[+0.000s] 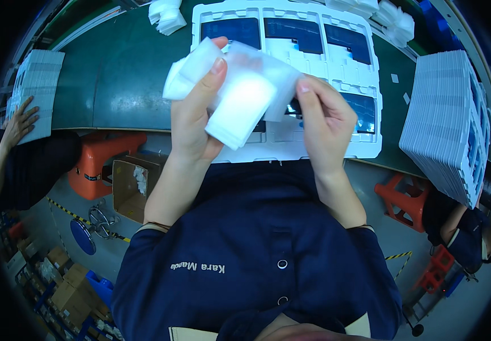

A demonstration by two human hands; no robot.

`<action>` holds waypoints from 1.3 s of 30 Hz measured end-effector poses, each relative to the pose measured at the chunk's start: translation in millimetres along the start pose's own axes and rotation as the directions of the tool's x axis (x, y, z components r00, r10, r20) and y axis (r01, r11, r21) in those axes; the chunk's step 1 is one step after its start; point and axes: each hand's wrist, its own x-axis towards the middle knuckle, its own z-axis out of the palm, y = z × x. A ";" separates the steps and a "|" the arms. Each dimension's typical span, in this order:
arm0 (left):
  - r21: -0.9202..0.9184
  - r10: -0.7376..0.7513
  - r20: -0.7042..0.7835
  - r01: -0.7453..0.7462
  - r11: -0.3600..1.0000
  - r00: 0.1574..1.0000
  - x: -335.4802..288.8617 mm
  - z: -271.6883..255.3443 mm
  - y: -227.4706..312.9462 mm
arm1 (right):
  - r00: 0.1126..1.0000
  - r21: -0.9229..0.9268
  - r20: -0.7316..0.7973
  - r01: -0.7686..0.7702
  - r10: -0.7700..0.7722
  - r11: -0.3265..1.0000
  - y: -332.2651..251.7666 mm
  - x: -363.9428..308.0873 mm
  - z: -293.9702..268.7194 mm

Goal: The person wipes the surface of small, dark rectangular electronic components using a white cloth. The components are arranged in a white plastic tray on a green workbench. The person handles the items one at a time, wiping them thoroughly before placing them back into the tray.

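Note:
My left hand [195, 111] is closed round a stack of soft white translucent foam sleeves [242, 108], thumb on top. The stack is folded and fans out toward the upper left. My right hand [327, 116] pinches the edge of a thin foam sleeve [284, 82] between thumb and fingers, stretched out to the right of the stack. Both hands are above a white moulded tray [291, 149]. Dark flat panels, such as one at the top middle [293, 33], lie in its compartments. My hands and the sleeves hide part of the tray.
The tray rests on a green table [129, 74]. Tall stacks of white trays stand at the right [441, 119] and left [44, 74], a co-worker's hand [21, 124] on the left one. More foam [167, 16] lies at the back. An orange stool [95, 165] and cardboard box [129, 187] are below.

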 end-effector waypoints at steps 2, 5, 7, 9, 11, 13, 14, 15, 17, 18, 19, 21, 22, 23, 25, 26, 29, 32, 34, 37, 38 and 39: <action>0.163 -0.005 0.076 -0.007 0.987 0.997 -2.1 -4.6 -1.9 | 0.994 0.084 -0.050 -0.096 0.100 0.992 -4.1 2.3 -22.5; 0.862 0.004 0.424 -0.405 0.306 0.906 -2.5 -0.8 -10.4 | 0.973 0.169 -0.139 -0.160 0.184 0.973 -2.9 12.6 -57.0; 0.852 -0.063 0.505 -0.508 -0.122 0.861 -4.1 6.5 -19.8 | 0.973 0.089 -0.183 -0.127 0.141 0.988 0.9 22.9 -76.1; 0.894 -0.147 0.326 -0.356 -0.273 0.934 -5.7 21.0 -23.1 | 0.972 0.048 -0.154 -0.170 0.176 0.984 0.6 25.1 -88.2; 0.895 -0.134 0.343 -0.367 -0.252 0.930 -1.6 26.1 -20.0 | 0.970 0.054 -0.150 -0.187 0.193 0.981 2.3 24.2 -92.3; 0.899 -0.134 0.358 -0.380 -0.219 0.924 7.2 27.6 -16.7 | 0.968 0.097 -0.164 -0.175 0.189 0.980 5.9 23.9 -92.2; 0.901 -0.141 0.365 -0.387 -0.196 0.920 14.1 25.0 -13.6 | 0.972 0.083 -0.161 -0.160 0.172 0.984 7.3 23.9 -90.6; 0.903 -0.147 0.371 -0.393 -0.174 0.917 17.9 22.9 -10.1 | 0.975 0.070 -0.157 -0.145 0.155 0.987 8.7 23.8 -87.5; 0.884 -0.153 0.463 -0.468 0.006 0.873 17.7 21.4 -3.3 | 0.978 0.033 -0.162 -0.132 0.135 0.991 9.5 23.6 -79.9; 0.861 -0.151 0.509 -0.499 0.097 0.848 16.7 20.4 0.8 | 0.982 0.005 -0.120 -0.149 0.148 0.989 8.1 23.6 -77.1; 0.861 -0.165 0.508 -0.492 0.133 0.845 12.3 16.9 6.8 | 0.984 -0.022 -0.074 -0.167 0.165 0.986 6.8 21.9 -73.3; 0.849 -0.197 0.522 -0.484 0.212 0.830 3.9 10.2 19.8 | 0.992 -0.082 -0.004 -0.128 0.129 0.988 9.9 17.1 -64.0; 0.852 -0.220 0.514 -0.465 0.239 0.829 -1.5 7.6 29.5 | 0.998 -0.235 0.034 -0.042 0.051 0.971 8.6 15.8 -58.5; 0.852 -0.245 0.511 -0.448 0.270 0.824 -5.3 5.0 37.5 | 0.997 -0.382 0.079 0.049 -0.020 0.923 6.9 13.5 -55.0; 0.859 -0.301 0.494 -0.405 0.314 0.815 -12.1 1.9 46.9 | 0.984 -0.569 0.158 0.154 -0.077 0.808 -2.8 10.3 -48.2; 0.857 -0.318 0.500 -0.407 0.317 0.806 -13.4 1.8 46.5 | 0.974 -0.588 0.199 0.206 -0.107 0.782 -0.7 10.4 -46.6; 0.860 -0.356 0.499 -0.401 0.316 0.790 -15.3 3.6 40.1 | 0.948 -0.622 0.281 0.301 -0.153 0.723 4.4 11.6 -45.0; 0.878 -0.375 0.466 -0.369 0.304 0.801 -14.4 6.4 30.3 | 0.951 -0.639 0.273 0.291 -0.144 0.713 4.5 11.2 -46.4; 0.881 -0.380 0.459 -0.357 0.309 0.803 -12.5 8.1 26.7 | 0.947 -0.652 0.273 0.313 -0.171 0.691 7.5 12.3 -48.5; 0.877 -0.366 0.438 -0.301 0.375 0.821 -9.5 8.0 20.6 | 0.947 -0.666 0.207 0.320 -0.245 0.674 -1.2 15.6 -46.6; 0.883 -0.366 0.414 -0.270 0.384 0.833 -7.6 7.2 20.3 | 0.947 -0.607 0.170 0.320 -0.274 0.728 -6.1 14.9 -49.3; 0.887 -0.367 0.390 -0.239 0.394 0.844 -5.6 6.2 20.3 | 0.945 -0.543 0.130 0.321 -0.300 0.776 -13.5 11.8 -55.9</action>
